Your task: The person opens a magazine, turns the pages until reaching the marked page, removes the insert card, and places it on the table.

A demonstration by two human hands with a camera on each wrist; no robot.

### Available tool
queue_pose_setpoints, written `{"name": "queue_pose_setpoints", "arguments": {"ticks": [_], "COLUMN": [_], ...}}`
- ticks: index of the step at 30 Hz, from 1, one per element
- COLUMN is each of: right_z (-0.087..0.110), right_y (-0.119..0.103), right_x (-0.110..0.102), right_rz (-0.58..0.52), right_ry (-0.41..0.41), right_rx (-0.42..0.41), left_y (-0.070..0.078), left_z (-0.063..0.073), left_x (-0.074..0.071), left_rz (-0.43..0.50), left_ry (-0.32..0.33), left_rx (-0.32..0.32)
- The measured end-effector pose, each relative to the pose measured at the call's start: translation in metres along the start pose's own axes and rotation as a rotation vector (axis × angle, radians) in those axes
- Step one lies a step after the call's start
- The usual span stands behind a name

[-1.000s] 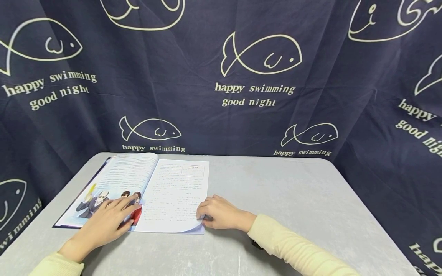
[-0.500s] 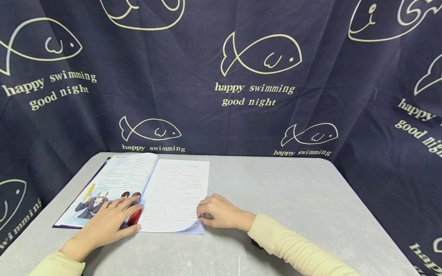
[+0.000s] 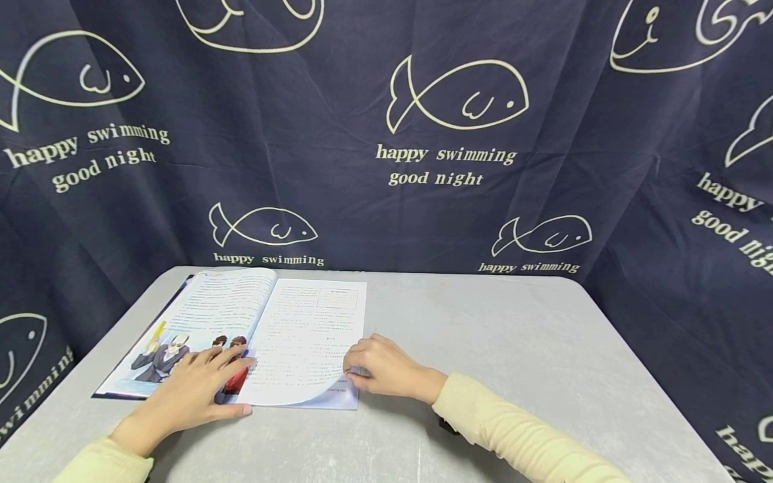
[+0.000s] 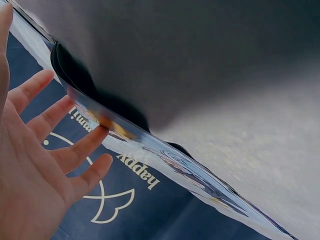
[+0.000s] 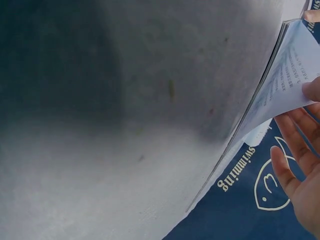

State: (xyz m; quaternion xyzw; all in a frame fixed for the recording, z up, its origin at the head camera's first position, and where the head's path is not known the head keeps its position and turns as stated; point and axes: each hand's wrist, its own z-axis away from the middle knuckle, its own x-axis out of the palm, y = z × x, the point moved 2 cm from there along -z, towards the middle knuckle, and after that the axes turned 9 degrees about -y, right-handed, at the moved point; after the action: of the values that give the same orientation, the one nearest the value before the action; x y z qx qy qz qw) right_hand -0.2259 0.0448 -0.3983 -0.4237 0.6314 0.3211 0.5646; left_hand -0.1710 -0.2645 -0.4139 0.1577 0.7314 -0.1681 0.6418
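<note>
An open magazine (image 3: 296,335) lies on the grey table, its left page printed with cartoon figures and its right page mostly text. My left hand (image 3: 187,392) rests with spread fingers on the lower left page near the spine; the left wrist view shows those fingers (image 4: 82,147) extended against the picture page. At the lower right corner, my right hand (image 3: 383,365) pinches the edge of the right page (image 5: 287,75) between thumb and fingers. That corner is curled up, and printed text shows on the sheet beneath.
The grey table (image 3: 483,335) extends right of the magazine and in front of it. A dark blue curtain (image 3: 350,201) with fish drawings and lettering hangs behind the table and at both sides.
My right hand has risen slightly with the page corner, which lifts further and bares more of the sheet below. My left thumb has spread outward along the magazine's bottom edge.
</note>
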Motion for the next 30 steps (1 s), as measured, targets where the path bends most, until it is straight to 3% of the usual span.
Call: {"name": "queue_pose_setpoints", "arguments": {"ticks": [30], "right_z": [-0.0034], "right_y": [-0.0015], "right_x": [-0.0075], "right_rz": [-0.022], "right_ry": [0.157], "right_rx": [0.051], "left_y": [0.0034], "left_z": [-0.0021], "left_x": [0.0019], "left_rz": [-0.017], "left_ry": [0.037], "left_rx": [0.025]}}
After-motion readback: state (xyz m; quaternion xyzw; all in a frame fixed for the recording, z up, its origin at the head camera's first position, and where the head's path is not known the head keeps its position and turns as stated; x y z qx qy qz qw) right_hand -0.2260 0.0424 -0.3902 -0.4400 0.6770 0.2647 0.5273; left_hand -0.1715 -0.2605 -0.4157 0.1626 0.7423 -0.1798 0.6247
